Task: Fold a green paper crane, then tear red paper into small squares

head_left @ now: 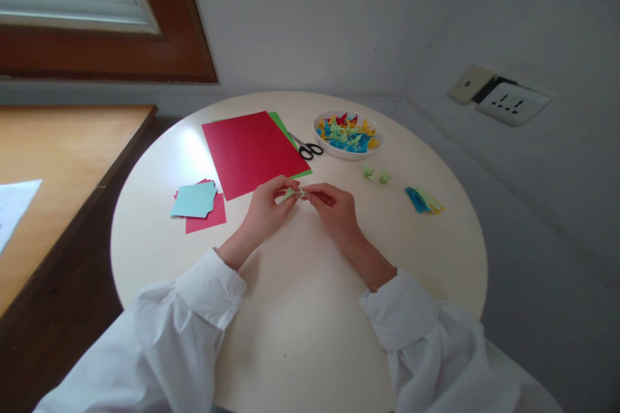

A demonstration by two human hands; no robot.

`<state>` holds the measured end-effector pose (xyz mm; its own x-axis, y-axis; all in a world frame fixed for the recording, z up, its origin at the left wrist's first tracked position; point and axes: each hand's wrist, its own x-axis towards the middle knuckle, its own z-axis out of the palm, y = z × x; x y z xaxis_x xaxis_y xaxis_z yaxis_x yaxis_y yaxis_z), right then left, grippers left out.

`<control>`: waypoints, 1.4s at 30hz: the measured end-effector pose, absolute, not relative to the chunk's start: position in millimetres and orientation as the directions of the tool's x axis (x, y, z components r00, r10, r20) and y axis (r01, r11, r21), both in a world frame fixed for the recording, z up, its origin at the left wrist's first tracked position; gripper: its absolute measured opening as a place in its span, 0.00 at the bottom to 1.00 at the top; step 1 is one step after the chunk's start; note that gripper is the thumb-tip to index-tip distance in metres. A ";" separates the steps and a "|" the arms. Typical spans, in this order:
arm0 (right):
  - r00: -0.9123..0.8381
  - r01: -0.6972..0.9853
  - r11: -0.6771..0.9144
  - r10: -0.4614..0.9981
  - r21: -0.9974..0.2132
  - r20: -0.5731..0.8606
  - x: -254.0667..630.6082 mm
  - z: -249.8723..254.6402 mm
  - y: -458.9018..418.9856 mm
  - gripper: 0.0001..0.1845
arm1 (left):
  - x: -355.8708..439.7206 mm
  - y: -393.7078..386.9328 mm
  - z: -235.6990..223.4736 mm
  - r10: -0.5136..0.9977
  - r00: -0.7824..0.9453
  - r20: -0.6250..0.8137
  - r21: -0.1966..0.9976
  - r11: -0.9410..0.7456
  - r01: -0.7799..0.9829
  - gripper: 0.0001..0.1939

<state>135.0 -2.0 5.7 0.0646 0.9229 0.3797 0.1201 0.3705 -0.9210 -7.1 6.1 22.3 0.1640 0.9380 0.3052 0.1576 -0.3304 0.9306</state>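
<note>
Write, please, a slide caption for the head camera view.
Left hand and right hand hold pale-green folded paper over a round white table, scissors and filled bowl beyond.

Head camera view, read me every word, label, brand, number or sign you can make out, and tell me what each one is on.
No text can be read here.
White sheet on the wooden table: faint marks near its edge, too blurred to read.
Wall socket: dark slots show; no readable lettering.
Scissors: no readable brand.
Large red sheet and folded green paper: no writing visible.
</note>
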 end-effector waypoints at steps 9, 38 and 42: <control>0.050 0.115 0.364 0.927 -0.924 0.371 134.3 9.3 -5.8 0.07 | -8.2 7.6 22.5 0.934 0.158 0.322 0.925 -0.345 0.160 0.07; 0.158 -0.046 0.233 0.962 -0.971 0.223 125.5 19.7 -11.6 0.05 | -7.3 7.4 18.6 0.902 0.136 0.409 0.891 -0.427 0.154 0.04; 0.179 -0.029 0.233 0.958 -0.972 0.224 125.7 20.5 -11.7 0.03 | -6.9 6.9 18.5 0.906 0.136 0.401 0.899 -0.418 0.130 0.04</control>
<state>125.7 -11.7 20.5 0.1795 0.9578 0.2245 -0.0294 0.2333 -0.9720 -6.9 6.9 18.5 0.1360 0.9058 0.4013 0.1302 -0.4179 0.8991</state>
